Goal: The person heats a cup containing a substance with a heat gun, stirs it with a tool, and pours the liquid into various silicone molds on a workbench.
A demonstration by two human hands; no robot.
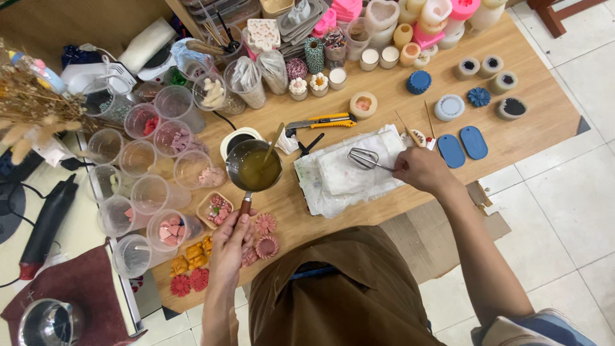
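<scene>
Both hands were busy: left hand point(230, 240) closed round the wooden handle of the small pot point(254, 165), w/ hot-looking liquid, probably sloshy. Right hand point(419, 170) pinched the whisk point(364, 158) by its thin wire handle, light & springy

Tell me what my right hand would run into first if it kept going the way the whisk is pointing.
The right hand points the metal whisk leftward over the stack of white paper towels. Straight on, it would likely meet the small metal pot of amber liquid that the left hand holds; height above the table is unclear.
</scene>
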